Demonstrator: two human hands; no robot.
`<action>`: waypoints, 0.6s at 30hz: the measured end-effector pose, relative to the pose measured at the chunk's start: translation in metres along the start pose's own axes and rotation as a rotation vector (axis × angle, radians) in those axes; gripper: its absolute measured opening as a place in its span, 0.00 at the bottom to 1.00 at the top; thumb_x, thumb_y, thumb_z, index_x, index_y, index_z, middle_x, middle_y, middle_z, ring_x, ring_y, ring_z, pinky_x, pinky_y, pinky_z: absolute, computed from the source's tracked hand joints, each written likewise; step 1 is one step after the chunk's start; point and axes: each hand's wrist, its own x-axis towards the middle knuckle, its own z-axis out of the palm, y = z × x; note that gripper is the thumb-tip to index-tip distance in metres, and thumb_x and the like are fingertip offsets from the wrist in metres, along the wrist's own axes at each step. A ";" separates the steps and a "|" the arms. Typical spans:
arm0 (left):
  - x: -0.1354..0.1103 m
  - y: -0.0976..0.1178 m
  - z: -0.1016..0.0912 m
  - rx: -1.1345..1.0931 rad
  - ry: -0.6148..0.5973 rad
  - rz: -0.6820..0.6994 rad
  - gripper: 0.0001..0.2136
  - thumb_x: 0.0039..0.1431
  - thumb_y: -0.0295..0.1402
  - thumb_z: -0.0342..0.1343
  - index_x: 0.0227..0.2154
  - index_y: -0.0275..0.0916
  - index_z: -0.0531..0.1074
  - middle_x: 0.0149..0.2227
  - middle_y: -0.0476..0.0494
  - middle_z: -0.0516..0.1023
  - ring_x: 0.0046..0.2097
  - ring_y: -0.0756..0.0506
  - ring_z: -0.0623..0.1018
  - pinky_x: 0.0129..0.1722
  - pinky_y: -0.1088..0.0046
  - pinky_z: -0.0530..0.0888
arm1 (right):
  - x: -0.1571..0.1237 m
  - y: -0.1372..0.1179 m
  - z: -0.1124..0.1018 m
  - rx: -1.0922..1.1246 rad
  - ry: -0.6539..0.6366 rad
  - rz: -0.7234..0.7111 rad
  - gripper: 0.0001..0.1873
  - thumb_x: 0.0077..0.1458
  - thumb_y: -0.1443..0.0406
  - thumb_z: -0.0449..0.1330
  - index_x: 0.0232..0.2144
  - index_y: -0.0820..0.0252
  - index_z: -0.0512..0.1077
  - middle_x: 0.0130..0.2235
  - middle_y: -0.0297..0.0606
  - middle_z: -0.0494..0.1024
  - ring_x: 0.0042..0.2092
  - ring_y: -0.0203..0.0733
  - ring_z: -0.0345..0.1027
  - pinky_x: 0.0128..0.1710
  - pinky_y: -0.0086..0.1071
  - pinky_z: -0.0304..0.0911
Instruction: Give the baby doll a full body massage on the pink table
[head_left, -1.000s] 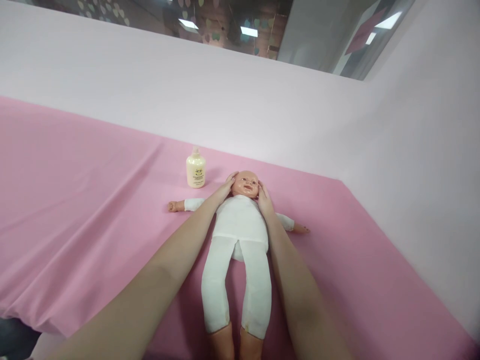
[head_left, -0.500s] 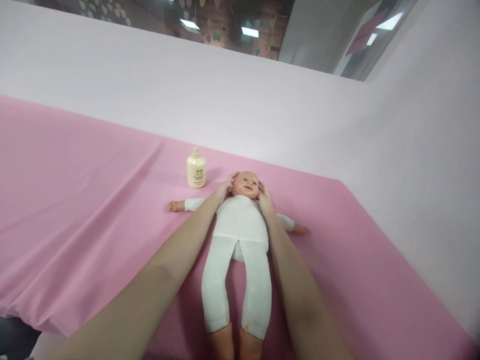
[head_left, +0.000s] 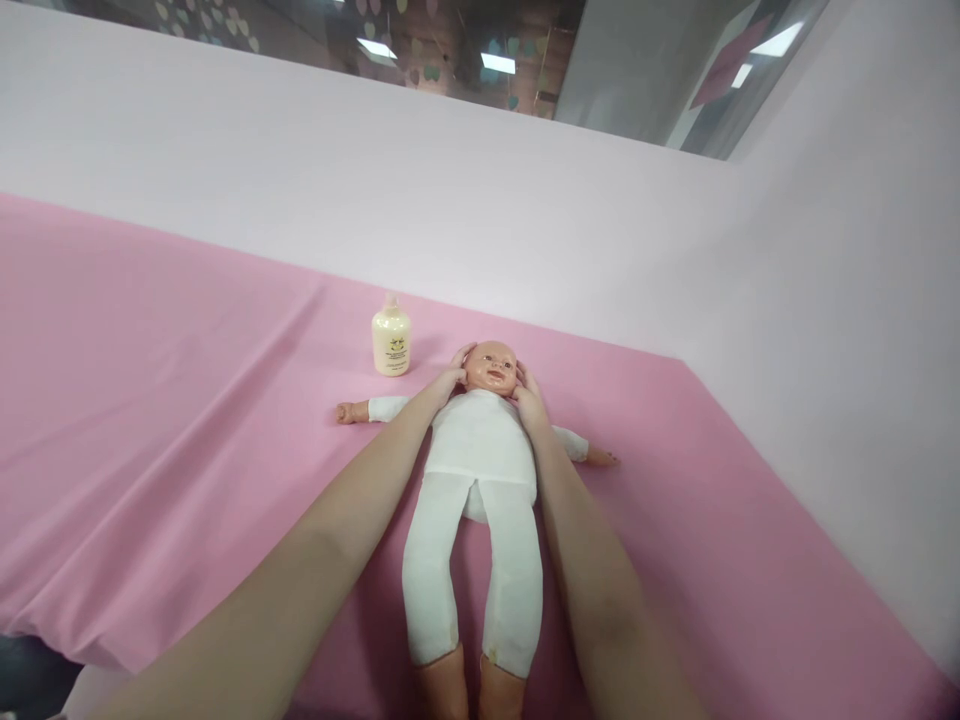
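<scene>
A baby doll (head_left: 480, 440) in a white suit lies on its back on the pink sheet (head_left: 187, 420), its head away from me and its arms spread. My left hand (head_left: 448, 378) rests against the left side of the doll's head (head_left: 491, 366), fingers stretched along it. On the other side my right hand (head_left: 529, 398) lies the same way against the cheek and neck. Neither hand holds anything else. Both forearms run along the doll's body.
A small cream lotion bottle (head_left: 391, 342) stands upright just left of the doll's head. A pale pink wall (head_left: 465, 200) closes the far side and the right side. The sheet's near left edge (head_left: 45, 625) drops off.
Both hands have slid a little toward me along the sides of the doll's head. The doll and the bottle have not moved.
</scene>
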 end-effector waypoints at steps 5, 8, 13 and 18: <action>0.004 -0.002 -0.004 0.006 -0.029 -0.014 0.54 0.26 0.25 0.54 0.68 0.42 0.70 0.66 0.37 0.78 0.70 0.24 0.76 0.69 0.46 0.77 | 0.002 0.001 0.004 -0.020 0.042 0.040 0.39 0.50 0.67 0.61 0.66 0.49 0.71 0.73 0.40 0.73 0.73 0.53 0.69 0.71 0.52 0.71; 0.006 -0.004 -0.006 0.005 -0.031 -0.011 0.54 0.27 0.24 0.55 0.69 0.43 0.69 0.67 0.37 0.78 0.69 0.26 0.77 0.68 0.49 0.77 | 0.001 -0.001 0.006 -0.031 0.061 0.050 0.37 0.52 0.65 0.60 0.66 0.49 0.71 0.73 0.40 0.74 0.72 0.52 0.71 0.70 0.51 0.71; 0.008 -0.005 -0.011 -0.007 -0.081 -0.011 0.56 0.29 0.24 0.56 0.73 0.42 0.66 0.70 0.36 0.75 0.70 0.26 0.77 0.70 0.49 0.76 | -0.002 -0.007 0.007 -0.038 0.067 0.055 0.35 0.54 0.64 0.61 0.65 0.49 0.72 0.72 0.41 0.75 0.69 0.53 0.74 0.69 0.51 0.73; 0.011 -0.005 -0.011 0.005 -0.056 -0.040 0.50 0.42 0.27 0.62 0.75 0.42 0.63 0.69 0.34 0.77 0.68 0.28 0.79 0.68 0.50 0.78 | -0.006 -0.010 0.008 -0.050 0.086 0.063 0.30 0.61 0.57 0.62 0.65 0.49 0.73 0.70 0.40 0.77 0.66 0.52 0.77 0.67 0.50 0.75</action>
